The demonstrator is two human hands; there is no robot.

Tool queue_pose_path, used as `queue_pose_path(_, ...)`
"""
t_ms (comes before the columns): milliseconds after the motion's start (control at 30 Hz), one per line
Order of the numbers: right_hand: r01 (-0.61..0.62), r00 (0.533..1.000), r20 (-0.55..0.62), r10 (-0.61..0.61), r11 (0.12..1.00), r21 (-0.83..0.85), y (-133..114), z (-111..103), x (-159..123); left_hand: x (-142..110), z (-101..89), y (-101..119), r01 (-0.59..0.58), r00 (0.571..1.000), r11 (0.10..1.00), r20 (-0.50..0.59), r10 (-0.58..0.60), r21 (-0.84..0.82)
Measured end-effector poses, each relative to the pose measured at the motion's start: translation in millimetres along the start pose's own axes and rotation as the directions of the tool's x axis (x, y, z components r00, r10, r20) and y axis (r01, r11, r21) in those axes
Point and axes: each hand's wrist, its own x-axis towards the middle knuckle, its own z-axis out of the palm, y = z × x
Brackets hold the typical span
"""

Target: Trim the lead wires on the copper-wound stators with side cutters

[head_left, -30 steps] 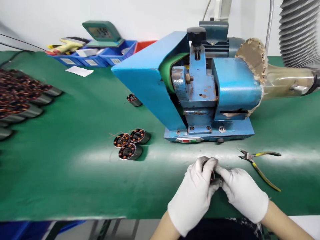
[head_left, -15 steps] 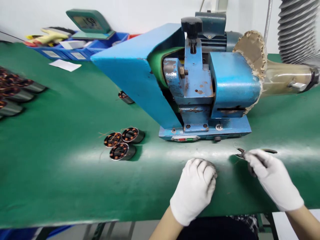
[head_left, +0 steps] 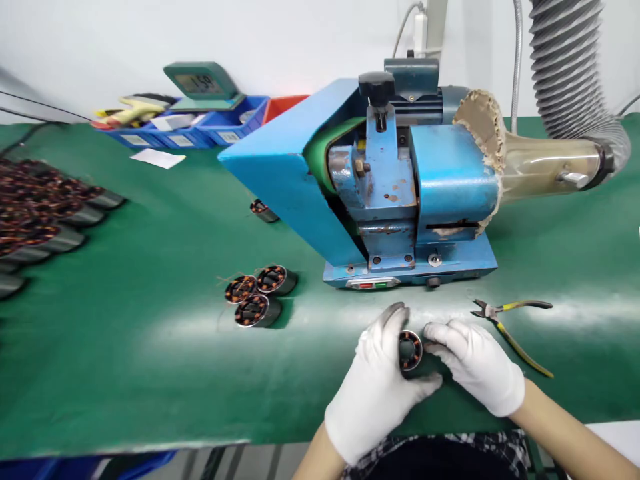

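Spread from side to side, a big green table (head_left: 165, 393). On top, a blue machine (head_left: 345, 190) with a round black knob and a green belt. Up at the right, a fat grey bendy hose (head_left: 570, 73). Far left, a blurry heap of wire rings (head_left: 40, 213), packed close together. At the back, blue bins (head_left: 180, 139) in a row, with a red bin (head_left: 285, 105) just beside. At the near side, left hand (head_left: 373, 383) in a white glove, wide, with fingers and thumb spread apart. Also gloved, right hand (head_left: 475, 363), narrower, with fingers bunched; cannot tell if pinching anything. Just right of that hand, pliers (head_left: 493, 311) with yellow and black handles, lying spread. Out to the left, three rings (head_left: 267, 313) huddled together. Smallest, a single ring (head_left: 412, 363) between the two hands, on the near side of the machine, tucked between left fingers and thumb, just beside the right fingertips.
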Motion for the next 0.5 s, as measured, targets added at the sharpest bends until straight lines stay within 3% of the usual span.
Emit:
queue_pose_path(67,-0.019,1.000,0.014,0.019,1.000,0.011,1,0,0,-1,-2.4,-4,0.079,0.997,0.997,0.028,-0.079,-0.015)
queue_pose_path(233,0.008,1.000,0.018,-0.008,1.000,0.002,-4,-15,6,0,-10.9,-7,0.102,0.991,0.980,0.100,-0.086,-0.168)
queue_pose_path(333,-0.034,0.999,0.012,0.032,0.981,0.190,-10,-30,12,0,-17.3,-2,0.119,0.988,0.931,0.132,-0.078,-0.345)
queue_pose_path(500,-0.250,0.966,0.063,0.249,0.851,0.461,-22,-44,21,-3,-25.8,13,0.071,0.994,0.806,-0.029,-0.108,-0.588)
